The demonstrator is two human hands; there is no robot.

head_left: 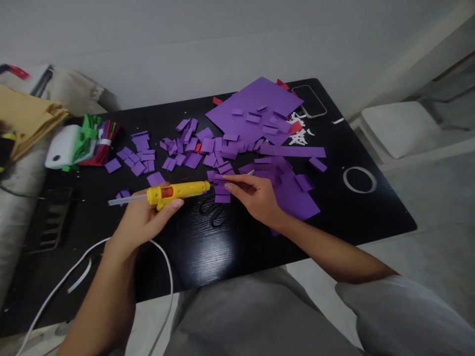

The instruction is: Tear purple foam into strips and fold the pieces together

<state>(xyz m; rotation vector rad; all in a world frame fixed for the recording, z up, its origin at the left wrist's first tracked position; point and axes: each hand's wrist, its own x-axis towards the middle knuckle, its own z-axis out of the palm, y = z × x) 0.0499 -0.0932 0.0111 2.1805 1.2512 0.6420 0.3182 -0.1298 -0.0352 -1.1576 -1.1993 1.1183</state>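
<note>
My left hand is closed around a yellow glue gun with a clear glue stick poking out of its back end; the nozzle points right. The nozzle tip meets a small purple paper piece that my right hand pinches between fingers and thumb just above the black table. Many small purple paper rectangles lie scattered beyond both hands. A large purple sheet lies at the far side, and more purple sheets lie under my right wrist.
The glue gun's white cord loops off the near edge. Scissors lie below the nozzle. A stack of coloured paper and a white device sit at the left. A phone and a white ring lie at the right.
</note>
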